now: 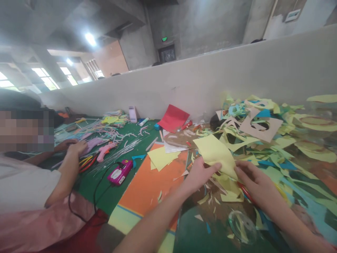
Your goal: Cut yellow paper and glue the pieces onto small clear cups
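A pale yellow sheet of paper point(216, 149) is held up between my two hands, bent near its lower edge. My left hand point(201, 174) grips its lower left part, thumb laid over the front. At the right corner, my right hand point(254, 179) pinches the sheet between thumb and fingers. Something red point(246, 194) shows under my right hand; its kind is mostly hidden. Below the sheet lie more yellow paper pieces point(231, 189) and small scraps. To the left, several yellow squares point(163, 158) rest on an orange sheet point(139, 186).
Paper offcuts point(263, 133) heap up on the right. A clear tape roll point(242, 226) lies in front. Red paper point(173, 117) leans near the white partition point(197, 80). On the left, a co-worker's hands point(76, 147) are near a pink glue gun point(105, 151) and a corded magenta device point(120, 172).
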A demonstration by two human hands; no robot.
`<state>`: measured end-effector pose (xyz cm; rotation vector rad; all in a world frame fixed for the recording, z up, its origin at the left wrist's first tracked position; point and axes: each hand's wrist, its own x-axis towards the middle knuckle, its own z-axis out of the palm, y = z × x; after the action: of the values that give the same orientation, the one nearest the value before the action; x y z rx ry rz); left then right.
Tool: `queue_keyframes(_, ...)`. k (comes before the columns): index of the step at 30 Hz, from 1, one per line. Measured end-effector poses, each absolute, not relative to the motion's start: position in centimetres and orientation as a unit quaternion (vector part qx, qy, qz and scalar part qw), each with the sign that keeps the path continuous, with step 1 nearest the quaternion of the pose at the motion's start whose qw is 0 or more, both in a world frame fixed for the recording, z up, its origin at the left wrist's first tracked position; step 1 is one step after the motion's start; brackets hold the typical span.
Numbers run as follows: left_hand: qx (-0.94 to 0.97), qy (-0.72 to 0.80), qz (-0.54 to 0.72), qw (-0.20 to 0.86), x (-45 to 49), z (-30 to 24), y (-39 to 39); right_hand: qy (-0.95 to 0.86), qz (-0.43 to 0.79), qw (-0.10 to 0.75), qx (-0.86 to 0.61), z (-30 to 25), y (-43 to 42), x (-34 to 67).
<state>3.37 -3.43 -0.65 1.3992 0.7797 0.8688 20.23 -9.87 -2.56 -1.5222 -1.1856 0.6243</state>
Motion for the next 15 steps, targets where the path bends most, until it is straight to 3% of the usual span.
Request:
queue_keyframes(3,0.606,0.343,0.364,0.618,3.3,-0.9,-3.2,-0.484,0.283,0.523,-0.642,-2.7,-9.9,20.5)
queue_keyframes(15,0.553,0.338,0.306,0.698,2.8,-0.9,-2.3,-0.482,0.179,0.475,-0.714,-2.6,-10.0,21.5)
